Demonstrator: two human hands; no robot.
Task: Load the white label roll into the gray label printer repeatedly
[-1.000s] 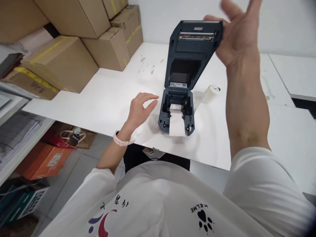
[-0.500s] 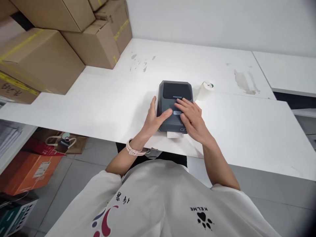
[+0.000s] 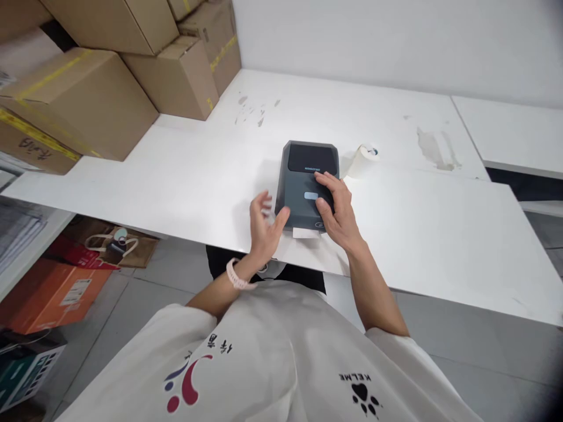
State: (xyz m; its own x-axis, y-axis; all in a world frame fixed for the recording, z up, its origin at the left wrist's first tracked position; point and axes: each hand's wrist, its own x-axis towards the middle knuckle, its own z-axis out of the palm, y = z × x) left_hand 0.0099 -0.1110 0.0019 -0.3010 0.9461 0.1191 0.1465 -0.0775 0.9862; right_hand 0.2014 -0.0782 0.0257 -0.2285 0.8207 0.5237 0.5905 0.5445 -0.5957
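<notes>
A dark grey label printer stands near the front edge of the white table, its black lid panel on the far side. From its front slot a white paper label sticks out. My right hand rests on the printer's right side, fingers apart and holding nothing. By the printer's front left corner is my left hand, its fingers slightly curled and the thumb apart from them, with nothing held. Whether that thumb touches the casing, I cannot tell. Behind and right of the printer stands a roll of white labels.
Stacked cardboard boxes fill the table's far left. The white table runs along a wall and has worn patches. Down on the left are an orange box and a paper bag on the floor.
My left hand has drawn back toward me from the printer's left side, its fingers curling. My right hand stays on the printer. The view has shifted slightly.
</notes>
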